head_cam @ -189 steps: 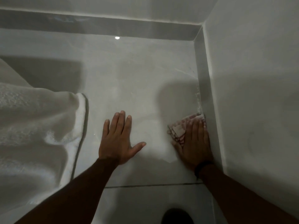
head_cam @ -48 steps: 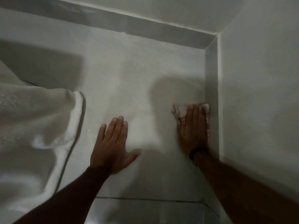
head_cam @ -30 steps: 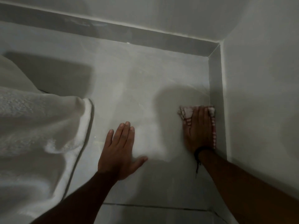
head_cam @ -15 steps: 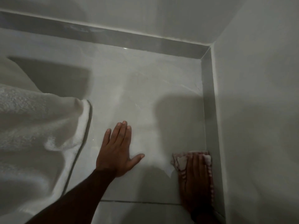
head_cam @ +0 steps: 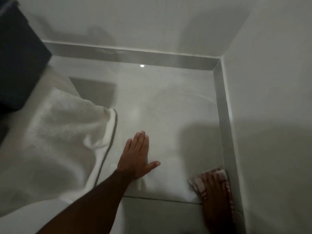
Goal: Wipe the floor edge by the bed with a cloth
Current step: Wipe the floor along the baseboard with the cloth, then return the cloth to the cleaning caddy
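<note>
My right hand lies flat on a pink-and-white patterned cloth, pressing it onto the pale floor tile right against the grey skirting of the right wall. The cloth shows around my fingers and along the skirting side. My left hand rests flat on the floor, fingers spread, holding nothing. The white bed cover hangs down to the floor at the left.
A dark box-like object stands at the upper left above the bed cover. Grey skirting runs along the far wall and meets the right wall in a corner. A tile joint crosses the floor near my hands.
My right hand has dragged the cloth back along the right skirting, away from the corner and towards me. The left hand stays planted. The camera has tilted up, showing more wall.
</note>
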